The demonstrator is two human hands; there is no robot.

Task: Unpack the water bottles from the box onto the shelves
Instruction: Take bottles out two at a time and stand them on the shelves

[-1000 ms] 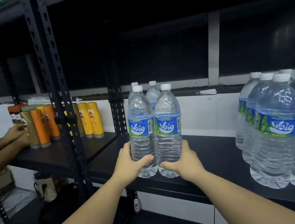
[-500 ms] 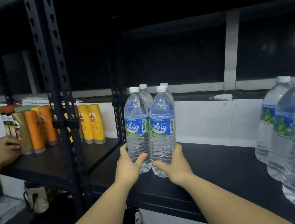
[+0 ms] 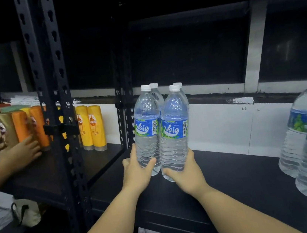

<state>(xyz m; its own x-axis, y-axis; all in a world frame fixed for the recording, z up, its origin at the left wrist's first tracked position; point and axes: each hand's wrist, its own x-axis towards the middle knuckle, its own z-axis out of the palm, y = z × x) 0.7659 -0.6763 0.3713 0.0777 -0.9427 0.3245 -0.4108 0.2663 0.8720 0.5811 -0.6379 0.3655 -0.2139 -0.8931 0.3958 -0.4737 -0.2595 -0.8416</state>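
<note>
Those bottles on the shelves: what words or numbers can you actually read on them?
"Vaig": blue labels of the two front clear plastic water bottles.
"unsil", cut off: yellow plastic bottles.
Small print and barcodes above "Vaig": too small.
Right-hand large water bottles' labels: blurred.

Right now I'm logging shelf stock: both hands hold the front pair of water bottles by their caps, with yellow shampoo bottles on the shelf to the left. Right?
Not by the caps. The head view shows the left hand and right hand gripping the front pair of water bottles near their bases. The yellow shampoo bottles do stand on the shelf to the left.
</note>
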